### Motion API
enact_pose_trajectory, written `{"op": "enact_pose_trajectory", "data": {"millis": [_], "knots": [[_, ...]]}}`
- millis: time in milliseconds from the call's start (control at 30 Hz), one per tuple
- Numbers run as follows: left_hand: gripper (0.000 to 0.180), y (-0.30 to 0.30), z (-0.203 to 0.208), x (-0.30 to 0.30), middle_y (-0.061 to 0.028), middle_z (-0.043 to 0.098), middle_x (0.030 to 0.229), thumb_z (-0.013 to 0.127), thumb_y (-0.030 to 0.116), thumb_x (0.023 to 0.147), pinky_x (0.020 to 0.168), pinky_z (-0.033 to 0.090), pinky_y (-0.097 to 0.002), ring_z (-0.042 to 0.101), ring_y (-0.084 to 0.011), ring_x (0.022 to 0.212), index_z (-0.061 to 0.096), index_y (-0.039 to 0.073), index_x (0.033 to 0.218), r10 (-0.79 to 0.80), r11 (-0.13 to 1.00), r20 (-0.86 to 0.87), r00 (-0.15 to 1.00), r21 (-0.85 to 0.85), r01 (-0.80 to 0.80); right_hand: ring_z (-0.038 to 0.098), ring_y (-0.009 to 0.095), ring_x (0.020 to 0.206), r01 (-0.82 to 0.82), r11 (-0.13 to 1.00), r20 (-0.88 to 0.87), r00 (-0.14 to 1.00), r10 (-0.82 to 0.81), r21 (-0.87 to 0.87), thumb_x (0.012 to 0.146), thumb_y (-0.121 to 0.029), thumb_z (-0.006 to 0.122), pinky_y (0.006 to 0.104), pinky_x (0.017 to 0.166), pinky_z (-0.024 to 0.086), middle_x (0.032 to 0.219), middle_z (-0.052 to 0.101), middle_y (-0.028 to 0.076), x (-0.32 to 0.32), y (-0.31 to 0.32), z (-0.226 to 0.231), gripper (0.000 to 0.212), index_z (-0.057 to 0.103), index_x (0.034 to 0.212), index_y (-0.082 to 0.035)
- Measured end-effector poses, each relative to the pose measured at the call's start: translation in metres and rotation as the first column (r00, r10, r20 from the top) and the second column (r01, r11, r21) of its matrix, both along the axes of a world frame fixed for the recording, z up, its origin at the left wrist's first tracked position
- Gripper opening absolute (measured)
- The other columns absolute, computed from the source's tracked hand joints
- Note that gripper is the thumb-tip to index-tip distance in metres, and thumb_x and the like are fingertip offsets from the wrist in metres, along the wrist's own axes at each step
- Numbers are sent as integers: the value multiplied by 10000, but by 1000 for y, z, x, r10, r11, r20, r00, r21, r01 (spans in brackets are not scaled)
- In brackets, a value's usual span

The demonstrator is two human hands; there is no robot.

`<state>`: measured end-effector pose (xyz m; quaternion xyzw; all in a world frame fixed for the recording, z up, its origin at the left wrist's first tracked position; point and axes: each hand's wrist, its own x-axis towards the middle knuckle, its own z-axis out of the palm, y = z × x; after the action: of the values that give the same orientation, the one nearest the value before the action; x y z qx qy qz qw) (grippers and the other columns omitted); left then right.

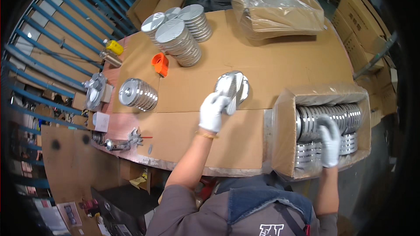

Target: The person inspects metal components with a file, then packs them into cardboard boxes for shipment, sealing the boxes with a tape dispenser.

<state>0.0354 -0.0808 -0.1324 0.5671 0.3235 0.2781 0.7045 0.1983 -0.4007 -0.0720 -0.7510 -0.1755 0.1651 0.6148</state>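
Cardboard sheets cover the tabletop [280,65], where a person in white work gloves handles shiny metal discs. At far left, a short stack of discs [138,95] lies on its side, its long axis running left to right and its flat face turned toward the left edge. Just right of it sits an orange tape dispenser [160,64], and behind that stand upright columns of discs [178,35], leaning slightly. Near the middle, the left hand [213,111] has its grip closed on a small fanned bunch of discs [232,88], held on edge just above the cardboard, their faces tilted up and to the left. At right, an open cardboard box [284,135] at the tabletop's edge holds rows of discs [326,120] packed on edge, the rows running left to right. The right hand [330,142] rests inside on these, fingers curled over their rims.
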Motion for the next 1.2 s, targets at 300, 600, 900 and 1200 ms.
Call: {"op": "enact_pose_trajectory", "data": {"millis": [300, 600, 900, 1200], "knots": [[509, -27, 27, -56, -130, 494, 1313, 533, 309, 907, 1051, 331, -457, 453, -279, 1216, 437, 4, 1303, 112, 554, 528, 842, -737, 388, 552, 175, 1035, 58, 870, -661, 675, 327, 490, 902, -111, 558, 318, 852, 463, 1161, 555, 87, -89, 117, 3, 410, 430, 1283, -31], [505, -14, 29, -64, -140, 488, 1316, 513, 313, 920, 1060, 318, -457, 437, -291, 1230, 428, 1, 1308, 90, 536, 535, 840, -737, 413, 594, 151, 953, 131, 859, -699, 647, 304, 494, 865, -12, 574, 261, 762, 501, 1137, 587, 78, -102, 124, 2, 369, 492, 1222, -62], [286, -35, 66, -55, -127, 619, 1097, 544, 173, 904, 900, 453, -380, 593, -250, 1003, 577, -16, 1116, -492, 869, 369, 788, 153, 471, 510, 221, 1113, 256, 724, -746, 435, 505, 640, 929, -341, 510, 413, 923, 429, 1290, 466, 96, -105, 127, -2, 483, 390, 1319, -82], [268, 29, -47, 20, -121, 634, 1029, 614, 79, 781, 924, 427, -433, 611, -251, 957, 645, 62, 1047, -104, 556, -475, 874, 701, 448, 334, 454, 1270, 505, 447, -599, 187, 778, 738, 875, -603, 384, 717, 972, 248, 1359, 423, 184, -92, 109, -1, 626, 482, 1296, -150]]}}
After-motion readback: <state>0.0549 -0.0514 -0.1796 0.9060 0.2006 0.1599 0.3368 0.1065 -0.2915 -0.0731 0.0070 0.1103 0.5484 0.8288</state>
